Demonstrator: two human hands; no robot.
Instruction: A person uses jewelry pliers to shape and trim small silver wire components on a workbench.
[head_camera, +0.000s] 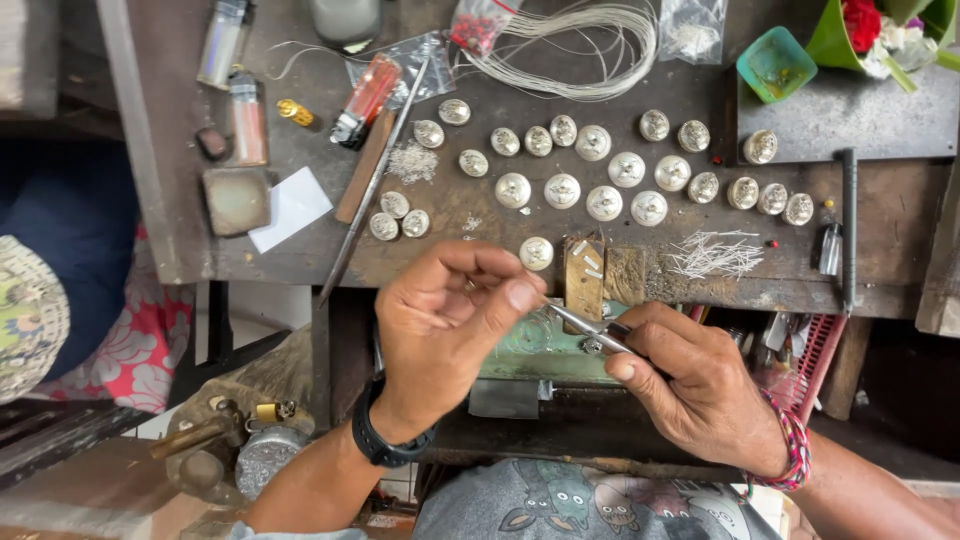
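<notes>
Our left hand (450, 310) is closed, fingertips pinching a tiny piece we cannot make out, just below the workbench (500, 260) edge. Our right hand (700, 385) grips metal tweezers (585, 325), tips touching that pinch; we judge the piece light, slippery, easily dropped, best held by its edges.

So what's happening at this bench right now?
A person sits at a worn wooden workbench. The left hand pinches something small between thumb and fingers; what it is cannot be made out. The right hand holds metal tweezers in its grip, their tips pointing toward the left fingertips. On the bench above lie many round silver domed pieces, a heap of short wire bits, a coil of wire and lighters.
</notes>
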